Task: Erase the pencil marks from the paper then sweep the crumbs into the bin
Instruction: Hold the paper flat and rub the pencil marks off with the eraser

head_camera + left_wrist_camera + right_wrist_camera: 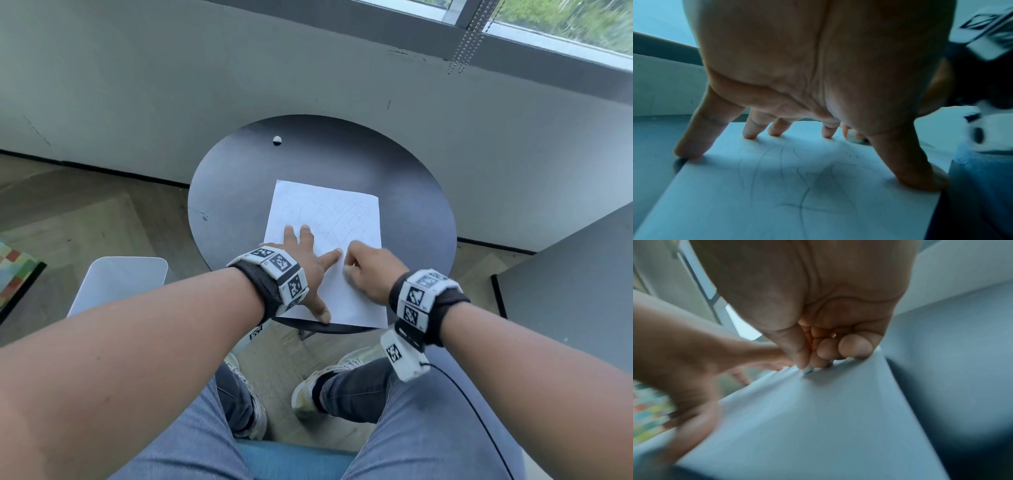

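Note:
A white sheet of paper [329, 222] with faint pencil lines lies on a round dark table [239, 178]. My left hand [308, 253] lies spread on the paper's left part, fingertips [749, 135] and thumb pressing it flat; pencil marks [801, 201] show under the palm. My right hand [370, 270] sits on the paper just right of the left index finger, fingers curled and pinching a small white eraser [808, 369] against the sheet [818, 418]. The eraser is almost fully hidden by the fingers.
A small white ball-like object [277, 139] rests near the table's far edge. A white bin [120, 284] stands on the floor left of the table. A grey wall and window sill lie behind; a grey cabinet [575, 291] stands at right. My knees are below the table.

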The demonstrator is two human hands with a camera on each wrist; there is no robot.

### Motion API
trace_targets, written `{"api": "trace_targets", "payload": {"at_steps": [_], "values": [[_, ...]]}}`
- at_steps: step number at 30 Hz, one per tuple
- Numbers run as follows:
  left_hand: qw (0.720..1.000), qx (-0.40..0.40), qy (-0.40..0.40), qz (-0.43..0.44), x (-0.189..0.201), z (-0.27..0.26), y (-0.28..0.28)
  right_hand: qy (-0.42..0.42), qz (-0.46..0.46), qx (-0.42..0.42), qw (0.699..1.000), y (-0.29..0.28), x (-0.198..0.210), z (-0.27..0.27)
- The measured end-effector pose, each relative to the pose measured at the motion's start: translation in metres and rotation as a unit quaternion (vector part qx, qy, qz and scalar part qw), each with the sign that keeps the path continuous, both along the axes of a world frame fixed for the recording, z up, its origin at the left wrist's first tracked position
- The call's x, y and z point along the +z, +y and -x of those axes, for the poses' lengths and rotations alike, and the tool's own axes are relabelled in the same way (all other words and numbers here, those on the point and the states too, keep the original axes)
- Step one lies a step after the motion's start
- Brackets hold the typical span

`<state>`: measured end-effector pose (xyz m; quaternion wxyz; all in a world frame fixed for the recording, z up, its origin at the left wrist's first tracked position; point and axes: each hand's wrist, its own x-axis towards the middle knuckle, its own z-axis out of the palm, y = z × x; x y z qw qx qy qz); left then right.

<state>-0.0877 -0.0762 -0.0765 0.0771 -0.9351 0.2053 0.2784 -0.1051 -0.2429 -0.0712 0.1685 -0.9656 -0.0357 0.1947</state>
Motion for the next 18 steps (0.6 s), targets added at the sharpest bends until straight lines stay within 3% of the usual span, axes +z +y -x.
{"api": "trace_targets", "payload": {"at_steps": [5,13,18], "values": [[1.0,-0.008,-0.019,-0.016,0.003,-0.003,0.001,-0.02,0.006,-0.043,0.999,0.0,0.002,-0.015],[1.0,-0.002,-0.01,-0.017,0.001,-0.006,-0.002,0.045,-0.014,0.104,0.993,0.004,0.0,0.055],[1.0,0.001,0.006,-0.02,0.007,-0.006,-0.005,0.002,0.008,-0.001,1.0,-0.007,0.0,0.009]]}}
